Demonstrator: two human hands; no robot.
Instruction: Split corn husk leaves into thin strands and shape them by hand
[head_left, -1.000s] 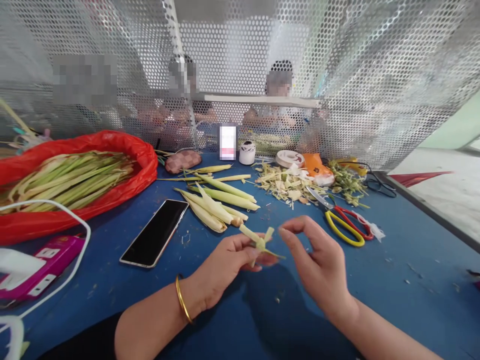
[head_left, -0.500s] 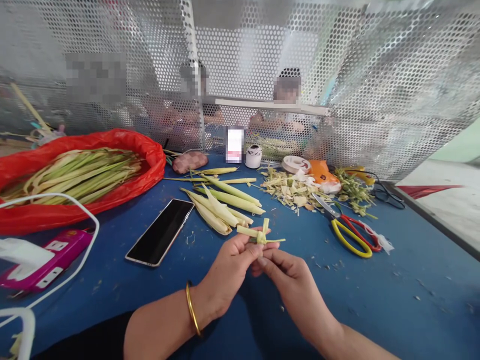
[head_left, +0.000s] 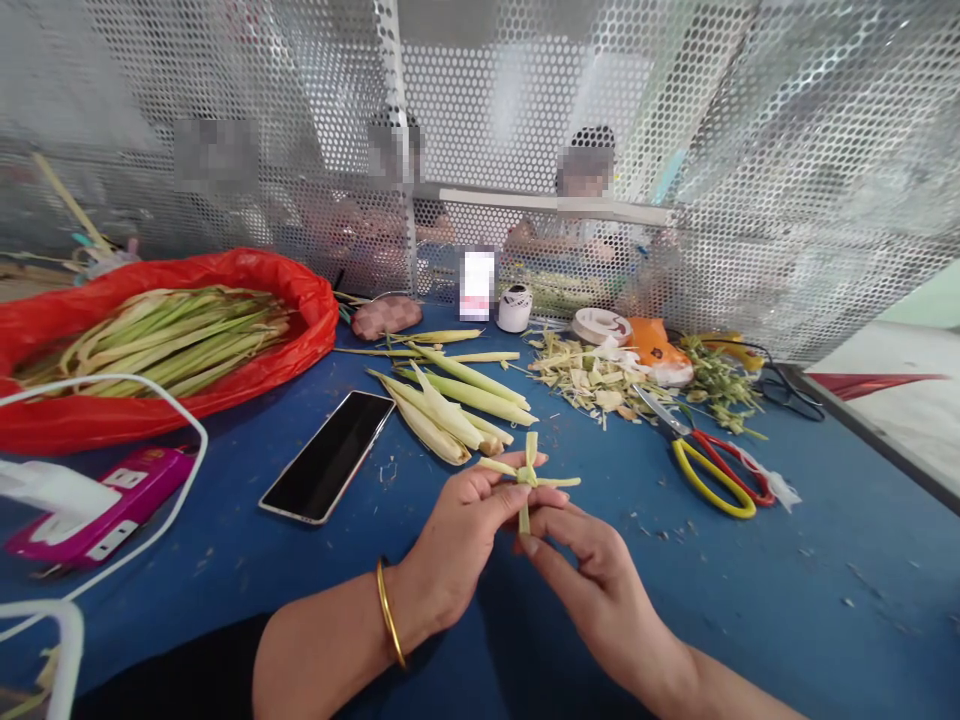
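Note:
My left hand [head_left: 469,535], with a gold bangle on its wrist, is closed in a pinch on a small folded palm-leaf piece [head_left: 529,476] whose pale green strips stick out in a cross. My right hand [head_left: 592,570] is closed too, its fingertips pinching the strip that hangs down from the same piece. Both hands are held just above the blue table [head_left: 750,590], near its front middle. A cluster of rolled pale green leaf cones [head_left: 450,405] lies just beyond the hands.
A black phone [head_left: 330,455] lies left of the hands. A red bag of leaf strips [head_left: 161,340] fills the left. Yellow and red scissors [head_left: 712,465] and leaf scraps [head_left: 592,370] lie to the right. A pink power strip [head_left: 105,505] with white cable sits far left. People sit behind a perforated screen [head_left: 675,150].
My right hand, open and apart a second ago, has come in and pinched the leaf piece beneath my left hand. The piece has been lifted slightly and its strips now form a cross.

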